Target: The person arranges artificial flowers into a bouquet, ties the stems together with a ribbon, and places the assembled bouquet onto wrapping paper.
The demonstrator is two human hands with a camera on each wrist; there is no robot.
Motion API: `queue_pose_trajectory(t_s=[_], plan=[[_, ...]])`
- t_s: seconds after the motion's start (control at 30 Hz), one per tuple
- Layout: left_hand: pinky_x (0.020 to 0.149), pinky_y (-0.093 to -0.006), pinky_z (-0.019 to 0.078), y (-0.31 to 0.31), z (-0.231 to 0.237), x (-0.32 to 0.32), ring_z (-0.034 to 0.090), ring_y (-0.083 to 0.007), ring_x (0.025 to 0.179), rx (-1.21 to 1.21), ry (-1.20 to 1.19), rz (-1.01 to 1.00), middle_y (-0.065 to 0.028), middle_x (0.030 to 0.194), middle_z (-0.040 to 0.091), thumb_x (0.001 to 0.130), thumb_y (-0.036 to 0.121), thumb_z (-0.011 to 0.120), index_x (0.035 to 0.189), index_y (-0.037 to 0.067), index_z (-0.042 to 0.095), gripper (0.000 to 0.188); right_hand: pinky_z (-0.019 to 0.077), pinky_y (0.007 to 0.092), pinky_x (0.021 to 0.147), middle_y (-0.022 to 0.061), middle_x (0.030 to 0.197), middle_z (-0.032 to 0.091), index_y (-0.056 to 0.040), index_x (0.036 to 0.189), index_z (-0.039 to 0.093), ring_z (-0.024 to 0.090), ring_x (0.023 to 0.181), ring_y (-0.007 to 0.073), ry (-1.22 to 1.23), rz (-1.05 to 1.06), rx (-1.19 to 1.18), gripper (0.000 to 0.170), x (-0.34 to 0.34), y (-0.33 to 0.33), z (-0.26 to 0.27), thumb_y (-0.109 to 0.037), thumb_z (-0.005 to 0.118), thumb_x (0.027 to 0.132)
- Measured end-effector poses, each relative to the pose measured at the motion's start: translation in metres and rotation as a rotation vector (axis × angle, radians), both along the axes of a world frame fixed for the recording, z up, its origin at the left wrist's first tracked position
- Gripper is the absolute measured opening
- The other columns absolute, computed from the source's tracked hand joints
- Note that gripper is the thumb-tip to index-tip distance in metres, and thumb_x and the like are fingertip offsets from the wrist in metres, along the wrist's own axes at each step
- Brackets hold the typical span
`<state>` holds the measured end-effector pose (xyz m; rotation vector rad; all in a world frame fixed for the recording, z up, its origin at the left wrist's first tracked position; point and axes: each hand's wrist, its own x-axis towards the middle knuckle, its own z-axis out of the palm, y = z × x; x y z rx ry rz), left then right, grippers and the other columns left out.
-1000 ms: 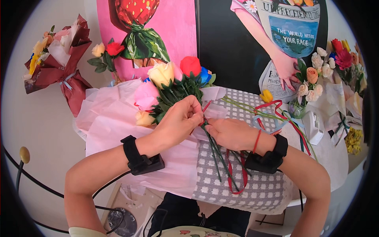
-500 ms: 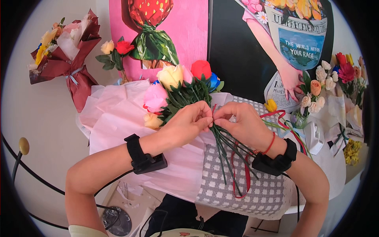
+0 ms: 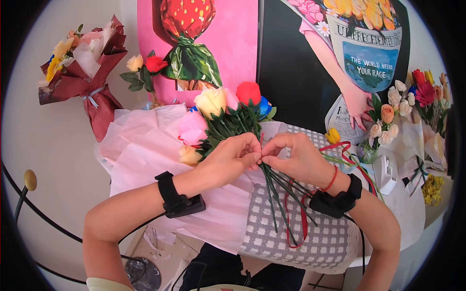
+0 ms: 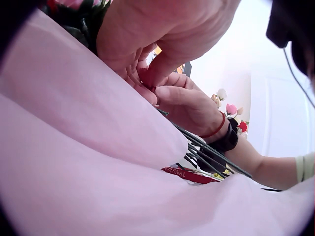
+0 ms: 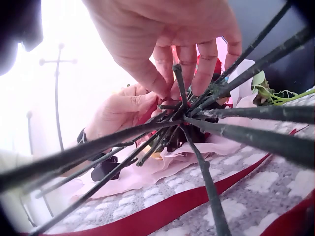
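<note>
A bunch of artificial roses, with a cream rose (image 3: 210, 103), a pink rose (image 3: 192, 128) and a red rose (image 3: 248, 93), lies with its green stems (image 3: 274, 206) pointing toward the person. Where the stems gather, my left hand (image 3: 235, 157) and right hand (image 3: 297, 157) meet fingertip to fingertip. Both pinch a thin red ribbon (image 5: 147, 114), thumbs against forefingers; its hold is mostly hidden by the fingers. Part of the ribbon loops below the stems over the checked cloth (image 3: 262, 228). Pink wrapping paper (image 4: 74, 123) spreads under the bunch and left forearm.
Behind stand two painted pictures, one pink (image 3: 233, 39) and one black (image 3: 291, 87). A bouquet in dark red paper (image 3: 87, 82) is at the left. On the right are a glass vase (image 3: 367, 153) of flowers, a white tape dispenser (image 3: 387, 177) and a loose yellow flower (image 3: 332, 136).
My right hand has risen from lying across the stems, and its fingertips have come up against the left hand's. Over the last half second both hands stay nearly in place; the view shifts slightly.
</note>
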<state>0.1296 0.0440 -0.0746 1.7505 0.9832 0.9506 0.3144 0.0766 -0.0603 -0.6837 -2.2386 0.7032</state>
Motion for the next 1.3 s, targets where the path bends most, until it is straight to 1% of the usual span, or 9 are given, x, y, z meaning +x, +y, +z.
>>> queue_pose_trajectory(t_s=[0.23, 0.4, 0.57, 0.73, 0.83, 0.9, 1.03, 1.23, 1.3], plan=[[0.069, -0.0201, 0.0437, 0.0015, 0.0017, 0.0009, 0.051, -0.0057, 0.075, -0.007, 0.008, 0.001, -0.0007, 0.081, 0.053, 0.088, 0.008, 0.047, 0.088, 0.001, 0.05, 0.007, 0.0474, 0.0274, 0.06, 0.0101, 0.067, 0.062, -0.0006, 0.076, 0.064, 0.061, 0.061, 0.0159, -0.021, -0.02, 0.074, 0.012, 0.002, 0.001, -0.0007, -0.011, 0.062, 0.071], [0.069, -0.0191, 0.0454, 0.0004, 0.0019, 0.0023, 0.054, -0.0053, 0.074, -0.038, -0.036, 0.021, -0.0011, 0.081, 0.056, 0.086, 0.005, 0.051, 0.086, 0.001, 0.052, 0.004, 0.0448, 0.0229, 0.054, 0.005, 0.063, 0.06, 0.0016, 0.075, 0.063, 0.055, 0.058, 0.0068, 0.094, 0.054, -0.177, 0.01, 0.0023, 0.0053, -0.0058, -0.007, 0.059, 0.073], [0.068, -0.0186, 0.0463, -0.0005, 0.0045, 0.0046, 0.056, -0.0059, 0.074, 0.006, 0.042, 0.081, -0.0022, 0.078, 0.059, 0.081, 0.0, 0.057, 0.083, 0.0, 0.055, 0.003, 0.0441, 0.0228, 0.053, 0.0035, 0.062, 0.06, 0.0017, 0.075, 0.063, 0.054, 0.057, 0.006, 0.032, 0.01, -0.156, 0.01, 0.0022, 0.0034, -0.003, -0.007, 0.059, 0.074], [0.068, -0.0189, 0.0461, -0.0018, 0.0045, 0.0051, 0.056, -0.006, 0.073, 0.081, 0.092, 0.087, -0.0022, 0.078, 0.059, 0.082, -0.001, 0.054, 0.081, -0.001, 0.055, 0.001, 0.0433, 0.0224, 0.052, 0.0036, 0.061, 0.059, 0.0015, 0.074, 0.062, 0.053, 0.056, 0.0062, 0.015, -0.009, -0.073, 0.01, 0.0022, 0.0039, -0.0047, -0.007, 0.058, 0.072], [0.068, -0.0191, 0.0452, -0.0009, 0.0034, 0.0037, 0.055, -0.0057, 0.074, 0.081, 0.076, 0.052, -0.0016, 0.078, 0.059, 0.082, -0.001, 0.053, 0.082, 0.0, 0.055, 0.002, 0.0423, 0.0217, 0.051, 0.0032, 0.061, 0.059, 0.0015, 0.072, 0.062, 0.053, 0.055, 0.006, 0.027, -0.021, -0.142, 0.009, 0.0008, 0.0062, -0.0071, -0.006, 0.057, 0.071], [0.069, -0.0192, 0.0447, -0.0012, 0.0032, 0.0031, 0.055, -0.0055, 0.074, 0.065, 0.059, 0.032, -0.0013, 0.079, 0.058, 0.082, -0.001, 0.052, 0.082, 0.0, 0.055, 0.003, 0.0416, 0.0212, 0.05, 0.0027, 0.061, 0.058, 0.0015, 0.071, 0.062, 0.052, 0.056, 0.0057, 0.08, 0.011, -0.298, 0.009, -0.0002, 0.0068, -0.008, -0.005, 0.057, 0.071], [0.069, -0.0193, 0.044, 0.0004, 0.0016, 0.0017, 0.054, -0.0049, 0.076, 0.063, 0.054, 0.013, -0.0006, 0.081, 0.057, 0.082, -0.001, 0.052, 0.084, 0.0, 0.054, 0.003, 0.042, 0.021, 0.051, 0.0023, 0.061, 0.058, 0.0017, 0.07, 0.061, 0.052, 0.057, 0.0055, 0.07, 0.007, -0.297, 0.009, -0.0007, 0.0089, -0.008, -0.006, 0.057, 0.072], [0.069, -0.0188, 0.0443, -0.0007, 0.001, 0.0035, 0.054, -0.0046, 0.076, 0.073, 0.025, 0.043, -0.0004, 0.082, 0.058, 0.083, 0.0, 0.053, 0.085, 0.0, 0.054, 0.002, 0.0447, 0.0228, 0.054, 0.0048, 0.062, 0.06, 0.0013, 0.072, 0.061, 0.056, 0.058, 0.0079, 0.056, 0.014, -0.105, 0.008, 0.0029, 0.0048, -0.0016, -0.006, 0.057, 0.071], [0.07, -0.0188, 0.0445, -0.0009, 0.0019, 0.0042, 0.054, -0.0046, 0.076, 0.066, 0.018, 0.052, -0.0004, 0.082, 0.058, 0.083, 0.0, 0.054, 0.085, 0.0, 0.054, 0.003, 0.0461, 0.0252, 0.056, 0.0079, 0.064, 0.061, 0.001, 0.072, 0.061, 0.058, 0.058, 0.0117, -0.005, -0.018, 0.066, 0.009, 0.003, 0.003, 0.0, -0.007, 0.059, 0.069]])
